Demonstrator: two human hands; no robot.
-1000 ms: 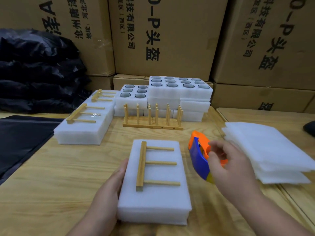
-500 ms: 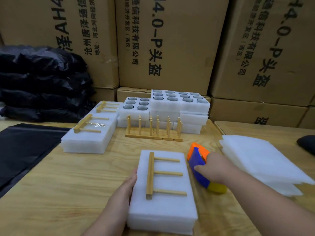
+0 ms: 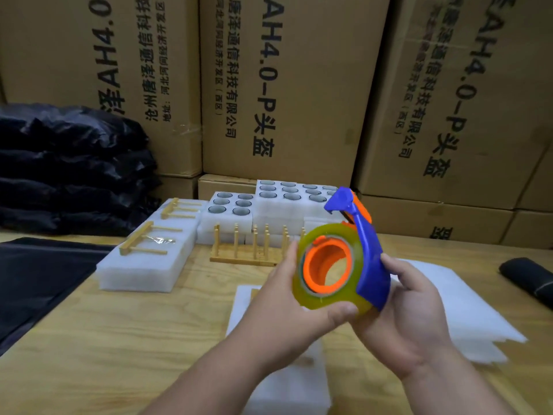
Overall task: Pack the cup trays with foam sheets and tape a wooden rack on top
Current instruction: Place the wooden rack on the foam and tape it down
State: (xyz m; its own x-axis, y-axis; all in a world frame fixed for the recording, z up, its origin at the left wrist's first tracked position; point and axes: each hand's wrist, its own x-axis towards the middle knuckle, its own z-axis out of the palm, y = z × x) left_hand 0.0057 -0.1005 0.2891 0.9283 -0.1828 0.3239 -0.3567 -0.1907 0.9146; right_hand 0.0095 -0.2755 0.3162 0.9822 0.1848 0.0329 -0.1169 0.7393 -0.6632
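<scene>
**Both hands on the tape dispenser, lifted over the foam pack**

You've got the tape dispenser (image 3: 344,253) up in the air between your hands, above the near foam pack (image 3: 287,381) on the bench (image 3: 119,339). Your left hand (image 3: 287,304) has its grip curled round the yellowish tape roll (image 3: 311,298), thumb pressing the roll's lower rim. Your right hand (image 3: 410,319) grips the blue handle from behind and below. The dispenser's long axis stands nearly upright, leaning a touch to the right; its blue cutter end points up and away from you, towards the cardboard boxes (image 3: 287,85). The orange hub's open core faces you.

The near foam pack lies lengthwise away from you, mostly hidden by your forearms. To its right sits the stack of foam sheets (image 3: 466,307). Further back, a taped pack (image 3: 143,262) carries a wooden rack (image 3: 143,242) lying flat, an upright rack (image 3: 245,250) stands centre, and the cup trays (image 3: 269,202) are stacked behind it.
</scene>
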